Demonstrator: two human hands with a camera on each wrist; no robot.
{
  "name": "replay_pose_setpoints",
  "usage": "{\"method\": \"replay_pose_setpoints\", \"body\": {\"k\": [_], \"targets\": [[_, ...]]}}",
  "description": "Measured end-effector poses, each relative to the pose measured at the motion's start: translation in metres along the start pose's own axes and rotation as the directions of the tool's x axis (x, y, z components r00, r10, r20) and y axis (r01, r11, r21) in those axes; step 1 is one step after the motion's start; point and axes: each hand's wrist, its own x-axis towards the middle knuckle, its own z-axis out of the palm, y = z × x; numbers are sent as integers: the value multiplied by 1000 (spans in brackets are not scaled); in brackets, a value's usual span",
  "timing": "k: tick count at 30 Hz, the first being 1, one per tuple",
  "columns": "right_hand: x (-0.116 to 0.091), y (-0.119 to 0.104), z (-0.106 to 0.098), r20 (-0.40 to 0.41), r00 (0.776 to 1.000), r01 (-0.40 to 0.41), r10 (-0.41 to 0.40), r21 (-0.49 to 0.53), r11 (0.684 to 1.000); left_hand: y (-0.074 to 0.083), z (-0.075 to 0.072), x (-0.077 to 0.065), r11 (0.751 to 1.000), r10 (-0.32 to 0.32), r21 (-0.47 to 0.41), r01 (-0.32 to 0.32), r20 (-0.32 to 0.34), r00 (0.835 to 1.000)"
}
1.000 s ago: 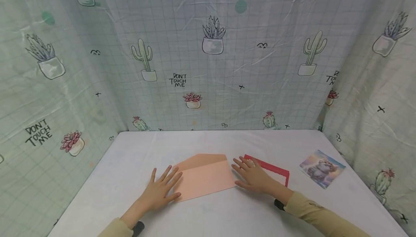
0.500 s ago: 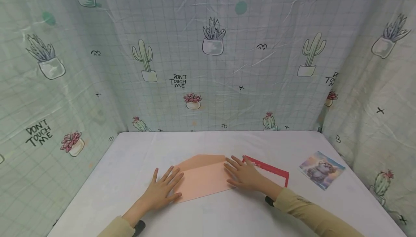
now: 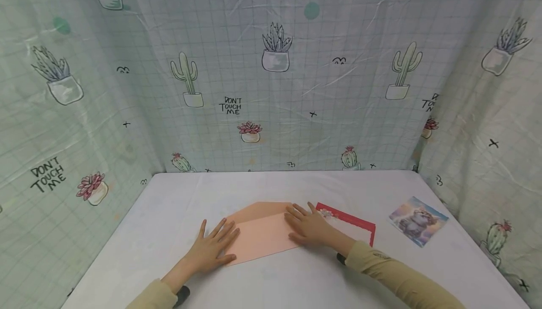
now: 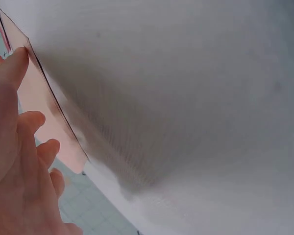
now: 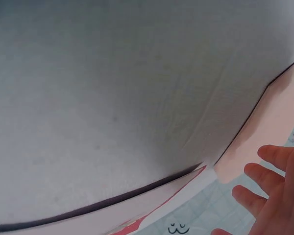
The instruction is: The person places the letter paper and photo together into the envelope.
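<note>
A peach paper envelope point(image 3: 262, 233) lies on the white table with its pointed flap spread out toward the back. My left hand point(image 3: 209, 250) rests at its left end, fingers spread and fairly straight. In the left wrist view the thumb point(image 4: 17, 68) touches the envelope's near edge. My right hand point(image 3: 311, 226) is over the envelope's right end, its fingers extended. To the right of the envelope lies a red-bordered white card point(image 3: 351, 224), partly hidden by my right hand and forearm.
A square picture of a fluffy cat point(image 3: 418, 221) lies farther right on the white table point(image 3: 262, 290). Patterned cloth point(image 3: 271, 88) with cacti and lettering hangs behind the table and along both sides.
My right hand has moved left, from the card's left part onto the right end of the envelope, uncovering more of the card. My left hand has stayed almost in place.
</note>
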Motion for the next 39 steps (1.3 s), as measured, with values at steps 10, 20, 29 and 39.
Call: {"method": "replay_pose_setpoints", "body": {"k": [10, 20, 29, 39], "targets": [[7, -1, 8, 23, 1000, 2, -2, -30, 1000, -3, 2, 1, 1000, 26, 16, -26, -17, 1000], [15, -4, 5, 86, 995, -42, 42, -10, 999, -4, -2, 4, 999, 20, 46, -23, 58, 998], [18, -2, 8, 81, 996, -45, 45, -6, 999, -4, -6, 5, 999, 31, 25, -33, 82, 996], [22, 4, 18, 68, 997, -32, 32, 0, 999, -13, -8, 2, 1000, -1, -7, 2, 141, 990]]}}
